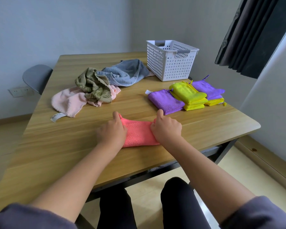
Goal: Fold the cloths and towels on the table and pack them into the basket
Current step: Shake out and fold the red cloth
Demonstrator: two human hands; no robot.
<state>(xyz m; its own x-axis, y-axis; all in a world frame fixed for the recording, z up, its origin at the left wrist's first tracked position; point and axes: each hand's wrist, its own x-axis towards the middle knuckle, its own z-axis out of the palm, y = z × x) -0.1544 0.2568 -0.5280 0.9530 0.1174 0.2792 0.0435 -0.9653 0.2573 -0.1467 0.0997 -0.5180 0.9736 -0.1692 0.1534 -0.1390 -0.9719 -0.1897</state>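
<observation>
A coral pink cloth [139, 133] lies on the wooden table [64, 146] in front of me. My left hand [112, 131] pinches its far left corner, and my right hand [166, 128] pinches its far right corner. Folded purple cloths [165, 100] and yellow cloths [188, 95] lie in a row to the right. Behind them stands the white perforated basket [170, 61]. At the back left lie an unfolded pale pink towel [69, 101], an olive green towel [94, 85] and a grey-blue towel [124, 73].
A grey chair [36, 76] stands beyond the table's far left corner. A dark curtain [248, 35] hangs at the right. The table's near edge runs just above my knees. A wall socket [21, 91] sits low on the left wall.
</observation>
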